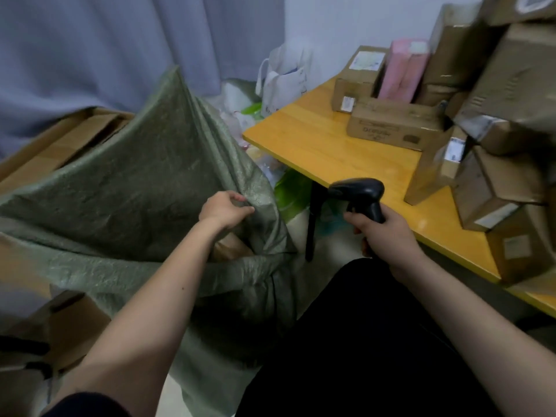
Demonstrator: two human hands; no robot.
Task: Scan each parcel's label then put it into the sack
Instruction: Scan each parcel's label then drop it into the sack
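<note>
Grey curtain [90,40] fills the backdrop from nine to twelve o'clock, with a pale wall behind the yellow wooden tabletop [316,145] at two o'clock. Largest in front of you is the green woven plastic sack [135,182], slumped at nine to ten o'clock with its mouth sagging towards you. Next come the stacked brown cardboard parcels [391,124] crowding the table's far and right side, a pink wrapped package [403,67] upright among them. Your left hand [224,210] pinches the sack's rim, fingers curled on the fabric, holding the mouth up. Your right hand [388,233] is wrapped around the handle of the black handheld barcode scanner [359,192], at three o'clock just off the table edge.

You seem to be between parcels: neither hand carries one. The next move likely calls for aiming the scanner at a label on the table, then freeing your left hand to lift that box.

Brown shapes show inside the sack's mouth, mostly hidden by your forearm. The right-hand parcels are blurred and cut off, and their labels are unreadable.
</note>
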